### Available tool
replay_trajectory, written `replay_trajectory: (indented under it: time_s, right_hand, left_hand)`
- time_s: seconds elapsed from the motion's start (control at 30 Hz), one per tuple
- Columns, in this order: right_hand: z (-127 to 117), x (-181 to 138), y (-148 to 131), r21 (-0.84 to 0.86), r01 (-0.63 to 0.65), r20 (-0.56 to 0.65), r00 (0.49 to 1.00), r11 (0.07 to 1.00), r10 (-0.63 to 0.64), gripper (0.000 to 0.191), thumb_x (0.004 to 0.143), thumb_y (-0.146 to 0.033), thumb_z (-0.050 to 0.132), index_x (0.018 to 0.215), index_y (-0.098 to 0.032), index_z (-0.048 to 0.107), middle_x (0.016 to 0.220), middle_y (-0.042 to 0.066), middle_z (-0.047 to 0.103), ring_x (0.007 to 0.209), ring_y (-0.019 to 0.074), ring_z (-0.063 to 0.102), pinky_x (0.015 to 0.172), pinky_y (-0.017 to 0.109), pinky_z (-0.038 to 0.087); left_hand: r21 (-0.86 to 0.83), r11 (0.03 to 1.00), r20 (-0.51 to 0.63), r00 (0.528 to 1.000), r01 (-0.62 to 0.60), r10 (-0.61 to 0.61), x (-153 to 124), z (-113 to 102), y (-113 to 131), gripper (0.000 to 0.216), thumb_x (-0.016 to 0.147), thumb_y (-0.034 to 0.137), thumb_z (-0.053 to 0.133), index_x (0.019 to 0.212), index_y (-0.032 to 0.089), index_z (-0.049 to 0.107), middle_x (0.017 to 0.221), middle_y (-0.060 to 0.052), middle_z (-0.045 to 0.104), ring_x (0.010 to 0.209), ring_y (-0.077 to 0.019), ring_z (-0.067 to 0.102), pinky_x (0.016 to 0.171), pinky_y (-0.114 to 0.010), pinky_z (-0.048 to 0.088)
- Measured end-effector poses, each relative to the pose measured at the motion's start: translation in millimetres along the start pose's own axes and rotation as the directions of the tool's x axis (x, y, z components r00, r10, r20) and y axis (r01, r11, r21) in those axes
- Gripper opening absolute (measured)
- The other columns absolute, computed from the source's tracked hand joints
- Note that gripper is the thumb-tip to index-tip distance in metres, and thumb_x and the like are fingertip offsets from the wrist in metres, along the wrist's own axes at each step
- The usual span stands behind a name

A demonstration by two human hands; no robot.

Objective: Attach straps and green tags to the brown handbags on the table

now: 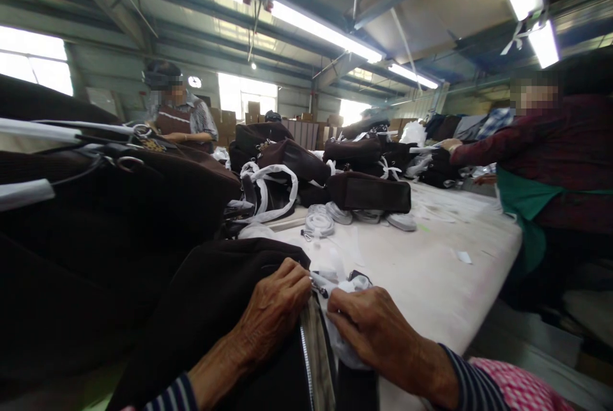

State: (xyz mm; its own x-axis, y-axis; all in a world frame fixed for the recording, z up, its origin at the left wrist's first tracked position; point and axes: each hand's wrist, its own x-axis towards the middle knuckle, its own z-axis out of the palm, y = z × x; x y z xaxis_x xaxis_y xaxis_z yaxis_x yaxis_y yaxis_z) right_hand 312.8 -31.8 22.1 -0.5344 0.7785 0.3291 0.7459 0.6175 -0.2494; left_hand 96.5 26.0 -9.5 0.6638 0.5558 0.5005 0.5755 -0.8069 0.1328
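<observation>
A dark brown bag [215, 296] lies in front of me at the near edge of the white table [431, 270], its zipper [306, 360] running towards me. My left hand [272, 312] rests curled on the bag and pinches at the small metal zipper pull [317, 285]. My right hand [371, 328] is closed on crumpled white wrapping paper [349, 286] right beside the zipper. The two hands almost touch at the pull.
A tall pile of dark bags [96, 207] rises at my left. More brown bags with white-wrapped handles [268, 175] and coils of white strap [320, 221] lie mid-table. One person [179, 114] works at the far left, another in a green apron [550, 168] at the right.
</observation>
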Motion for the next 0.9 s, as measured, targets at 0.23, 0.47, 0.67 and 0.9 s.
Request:
replay_trajectory:
  time_s: [0.23,0.47,0.67,0.9]
  right_hand:
    - [-22,-4,-8,0.289,-0.145,0.041,0.989,0.946,0.139,0.019,0.097,-0.026,0.057,0.078,-0.021,0.059,0.065,-0.005,0.057,0.061,0.0115,0.052,0.064,0.026,0.034]
    - [-20,-5,10,0.297,-0.273,-0.004,0.958,0.915,0.287,0.016,0.089,-0.022,0.059,0.073,-0.02,0.06,0.057,-0.006,0.05,0.054,0.0114,0.046,0.056,0.026,0.03]
    - [-8,-4,7,0.146,-0.227,-0.115,0.963,0.963,0.245,0.014,0.088,-0.022,0.055,0.074,-0.021,0.06,0.056,-0.005,0.049,0.05,0.0116,0.044,0.055,0.027,0.028]
    - [2,0,11,-0.087,-0.137,-0.219,0.969,0.987,0.115,0.014,0.089,-0.019,0.052,0.077,-0.022,0.059,0.054,-0.003,0.054,0.049,0.0129,0.05,0.056,0.028,0.025]
  left_hand:
    - [-0.009,1.0,0.005,1.0,0.008,-0.008,1,-1,1,0.02,0.103,0.009,0.049,0.087,0.018,0.057,0.094,-0.003,0.062,0.093,-0.0211,0.053,0.072,-0.03,0.048]
    - [0.014,1.0,0.006,1.0,0.015,-0.015,0,2,1,0.018,0.102,0.008,0.051,0.087,0.017,0.057,0.092,-0.002,0.061,0.091,-0.0203,0.053,0.072,-0.03,0.046]
    - [0.022,1.0,-0.004,1.0,0.008,-0.008,0,3,-1,0.018,0.102,0.009,0.05,0.087,0.018,0.055,0.092,-0.002,0.061,0.091,-0.0199,0.053,0.072,-0.03,0.046]
    - [0.027,1.0,-0.022,1.0,-0.007,0.007,0,2,0,0.021,0.102,0.009,0.048,0.085,0.018,0.054,0.091,-0.002,0.061,0.089,-0.0202,0.053,0.071,-0.03,0.046]
